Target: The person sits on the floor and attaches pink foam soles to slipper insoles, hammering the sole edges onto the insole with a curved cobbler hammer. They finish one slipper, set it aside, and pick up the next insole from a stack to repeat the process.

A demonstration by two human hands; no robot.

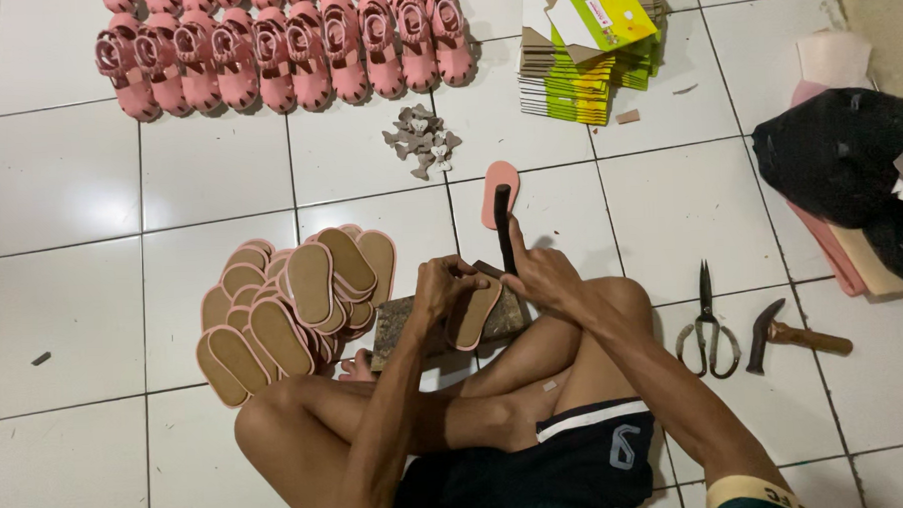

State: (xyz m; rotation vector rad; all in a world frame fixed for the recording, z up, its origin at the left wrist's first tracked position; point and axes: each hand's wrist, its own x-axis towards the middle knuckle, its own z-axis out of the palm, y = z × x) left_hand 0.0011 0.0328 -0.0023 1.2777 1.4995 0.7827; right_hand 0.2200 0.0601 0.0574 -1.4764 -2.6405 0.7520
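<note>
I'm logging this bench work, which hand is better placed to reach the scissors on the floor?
The right hand, probably: the scissors lie on its side, though it holds a dark tool. The left hand is pressing the sole.

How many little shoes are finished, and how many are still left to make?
Finished-looking pink sandals stand in rows at the top. In hand now: the left hand steadies one sole on a block, while the right hand holds a dark tool. Still left: the pile of soles, one loose sole and the small cut pieces.
</note>
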